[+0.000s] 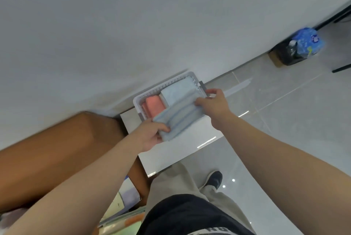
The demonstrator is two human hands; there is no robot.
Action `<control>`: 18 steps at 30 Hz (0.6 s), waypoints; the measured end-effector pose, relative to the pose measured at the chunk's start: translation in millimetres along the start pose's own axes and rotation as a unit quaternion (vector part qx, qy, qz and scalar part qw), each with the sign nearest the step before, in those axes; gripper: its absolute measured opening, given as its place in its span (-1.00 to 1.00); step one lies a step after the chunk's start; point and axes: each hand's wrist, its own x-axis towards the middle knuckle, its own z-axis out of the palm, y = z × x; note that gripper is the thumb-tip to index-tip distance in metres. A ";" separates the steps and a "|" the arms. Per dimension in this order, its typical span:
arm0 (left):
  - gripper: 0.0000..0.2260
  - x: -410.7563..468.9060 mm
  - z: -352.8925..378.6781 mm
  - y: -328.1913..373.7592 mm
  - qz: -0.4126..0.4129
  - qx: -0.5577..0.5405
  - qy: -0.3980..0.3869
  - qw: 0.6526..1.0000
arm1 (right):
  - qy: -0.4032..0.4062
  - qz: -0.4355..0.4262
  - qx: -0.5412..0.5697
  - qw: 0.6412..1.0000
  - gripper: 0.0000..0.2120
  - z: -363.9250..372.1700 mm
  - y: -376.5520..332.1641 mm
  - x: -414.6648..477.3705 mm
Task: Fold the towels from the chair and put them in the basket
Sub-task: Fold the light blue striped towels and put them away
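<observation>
A folded light-blue towel is held over the near edge of a white perforated basket. My left hand grips the towel's near-left end. My right hand pinches its far-right end above the basket's rim. Inside the basket lie a folded pink towel on the left and another folded light-blue towel on the right. The basket stands on a low white surface against the wall.
A brown padded seat or box fills the left. A black bin with a blue bag stands by the wall at far right. Glossy floor tiles spread to the right. My legs and a dark shoe are below.
</observation>
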 end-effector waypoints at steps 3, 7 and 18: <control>-0.68 -7.8 11.9 -22.3 -0.018 -0.051 -0.031 0.998 | -0.006 -0.023 0.015 1.000 -0.50 14.0 -7.1 4.5; -0.67 -8.1 16.6 -35.5 0.010 -0.175 -0.022 0.984 | -0.064 0.017 0.127 0.990 -0.31 33.8 -3.6 10.2; -0.49 1.8 5.1 -47.7 0.051 -0.301 -0.026 0.952 | -0.222 0.131 0.070 0.964 -0.35 74.0 26.7 25.6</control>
